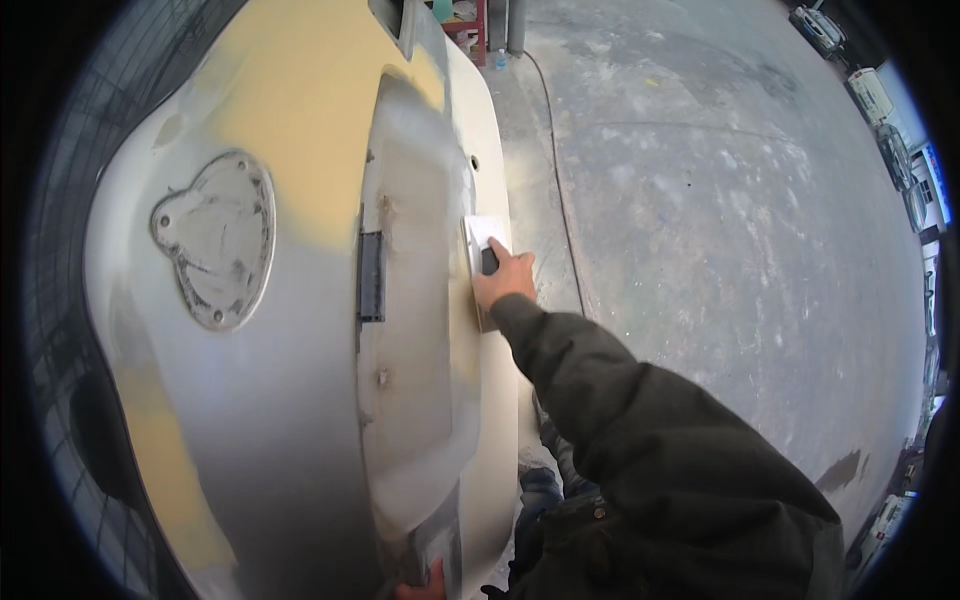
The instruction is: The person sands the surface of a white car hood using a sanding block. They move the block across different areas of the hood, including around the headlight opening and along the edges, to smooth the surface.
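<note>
The grey concrete floor (720,230) is big and dusty, with pale patches on it. A thin dark cable (556,170) runs along the floor, near its left side. At the far end of the floor stands a red rack (470,25), with a small clear bottle (500,60) just beside it on the ground. Past the right edge of the floor, some parked cars (870,95) sit in a row outside.

Panel (300,400): sheet metal, silver paint sanded dull and matt; yellowish primer patches; pale filler (420,300) on the recess, chalky and smooth; block (485,255): flat, grey, hard-faced with dark grip; sleeve (640,420): dark woven cloth, matt; floor (720,200): rough grey concrete, dusted white.
</note>
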`<state>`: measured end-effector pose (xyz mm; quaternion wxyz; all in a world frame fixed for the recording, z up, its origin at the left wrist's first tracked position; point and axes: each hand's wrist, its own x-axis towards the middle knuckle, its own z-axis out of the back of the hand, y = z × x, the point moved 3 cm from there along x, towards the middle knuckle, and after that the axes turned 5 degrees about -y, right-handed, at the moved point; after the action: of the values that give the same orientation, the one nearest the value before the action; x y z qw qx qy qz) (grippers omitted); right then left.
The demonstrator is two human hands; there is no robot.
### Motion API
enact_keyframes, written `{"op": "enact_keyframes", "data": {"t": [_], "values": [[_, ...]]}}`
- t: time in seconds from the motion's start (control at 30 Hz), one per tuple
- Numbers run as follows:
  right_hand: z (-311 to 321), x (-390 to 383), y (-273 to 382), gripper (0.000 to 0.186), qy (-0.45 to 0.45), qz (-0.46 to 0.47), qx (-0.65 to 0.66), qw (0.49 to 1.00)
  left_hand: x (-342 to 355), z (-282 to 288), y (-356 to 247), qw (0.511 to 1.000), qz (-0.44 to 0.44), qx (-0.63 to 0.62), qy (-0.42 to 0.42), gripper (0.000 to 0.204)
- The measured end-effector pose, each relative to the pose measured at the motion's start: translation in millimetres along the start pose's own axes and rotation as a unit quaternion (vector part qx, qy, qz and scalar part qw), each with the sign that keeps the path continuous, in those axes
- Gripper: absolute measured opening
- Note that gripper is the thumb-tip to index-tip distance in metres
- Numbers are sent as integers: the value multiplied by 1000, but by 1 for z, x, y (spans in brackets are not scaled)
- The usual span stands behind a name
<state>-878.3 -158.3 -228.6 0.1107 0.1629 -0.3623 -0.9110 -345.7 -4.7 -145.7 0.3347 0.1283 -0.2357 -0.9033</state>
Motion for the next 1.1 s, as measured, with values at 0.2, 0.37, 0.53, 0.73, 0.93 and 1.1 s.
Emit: {"op": "enact_keyframes", "data": {"t": [0.2, 0.37, 0.53, 0.73, 0.93, 1.1], "values": [[-8, -95, -25, 72, 60, 10, 2, 998, -6, -11, 0, 969, 208, -122, 50, 75], [-6, -21, -19, 62, -13, -5, -34, 999, 50, 49, 7, 992, -66, -71, -77, 71], [-4, -52, 4, 64, -7, 1, -16, 1000, 16, 17, 8, 959, 180, -218, 4, 63], [-9, -49, -17, 65, 12, -15, -2, 1000, 4, -1, 19, 940, 212, -268, 13, 63], [30, 44, -36, 64, -74, -90, 27, 993, -75, -97, 43, 939, 257, -204, 107, 68], [29, -3, -158, 62, 22, -112, 334, 935, 9, 11, 25, 965, 198, -153, 77, 72]]}}
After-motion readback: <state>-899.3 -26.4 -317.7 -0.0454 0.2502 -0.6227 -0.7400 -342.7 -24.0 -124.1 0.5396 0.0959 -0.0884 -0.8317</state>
